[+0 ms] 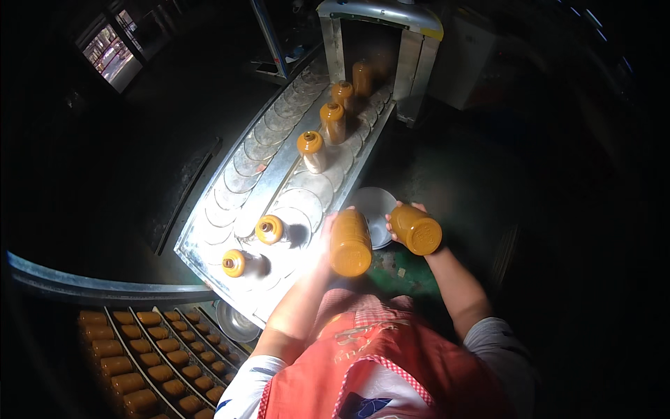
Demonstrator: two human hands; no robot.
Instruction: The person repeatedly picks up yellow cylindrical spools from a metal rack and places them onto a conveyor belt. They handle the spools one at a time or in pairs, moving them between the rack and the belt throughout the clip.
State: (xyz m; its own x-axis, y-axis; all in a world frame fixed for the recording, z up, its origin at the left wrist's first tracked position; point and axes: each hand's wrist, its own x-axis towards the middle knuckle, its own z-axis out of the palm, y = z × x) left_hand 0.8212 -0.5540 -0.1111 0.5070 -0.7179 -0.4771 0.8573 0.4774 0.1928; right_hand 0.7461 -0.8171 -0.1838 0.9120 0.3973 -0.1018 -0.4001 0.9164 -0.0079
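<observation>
My left hand [326,227] is wrapped round an ochre-glazed bottle [351,243], tipped so that its round base faces up toward me. A second ochre bottle [417,230], also base up, is gripped by my right hand [393,222], whose fingers show along its far and left sides. The necks of both bottles are hidden. Between and beyond them is a pale basin [375,199]. To the left, a conveyor of overlapping round metal plates [303,199] carries several upright ochre bottles with narrow necks, among them a near bottle [234,263] and another bottle [311,144] farther up.
At the far end the conveyor passes under a metal arch-shaped housing [380,12]. At lower left, a rack [143,335] holds rows of ochre bottles behind a curved metal rail [105,279]. A metal bowl [236,322] sits beside the conveyor's near end. Surroundings are dark.
</observation>
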